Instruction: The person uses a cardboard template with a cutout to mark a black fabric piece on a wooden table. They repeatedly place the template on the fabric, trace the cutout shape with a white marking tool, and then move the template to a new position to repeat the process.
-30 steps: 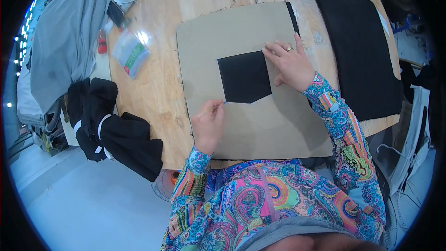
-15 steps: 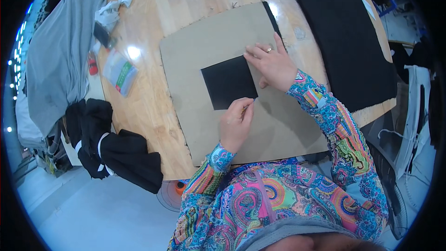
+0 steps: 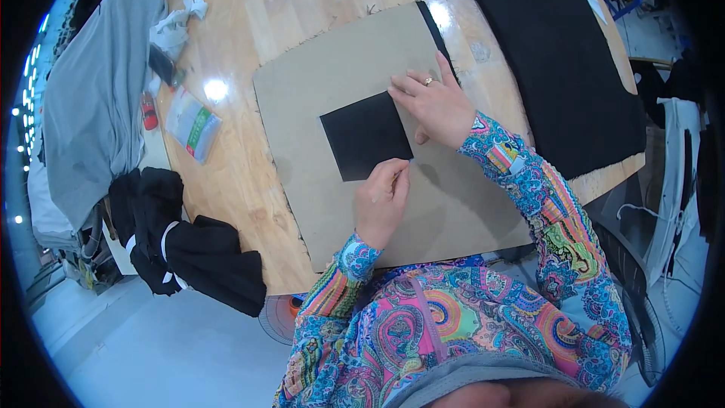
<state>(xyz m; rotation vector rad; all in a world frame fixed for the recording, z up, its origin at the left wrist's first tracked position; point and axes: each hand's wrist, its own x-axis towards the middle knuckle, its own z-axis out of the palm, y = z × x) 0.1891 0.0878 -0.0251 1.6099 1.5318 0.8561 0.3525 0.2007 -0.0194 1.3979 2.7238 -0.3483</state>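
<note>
A large beige sheet with frayed edges lies before me, a black strip showing along its far right edge. On its middle rests a flat black square, turned slightly. My left hand is closed in a pinch at the square's near right corner; what sits between thumb and forefinger is too small to make out. My right hand, a ring on one finger, lies spread, its fingertips touching the square's far right corner and its thumb on the beige sheet.
A stack of black fabric lies on the wooden table at right. To the left are a plastic packet, a red object, grey cloth and a tied black fabric bundle hanging over the edge. A fan stands below.
The whole view has shifted slightly, everything sitting a little further left. Both hands keep nearly the same places by the black square.
</note>
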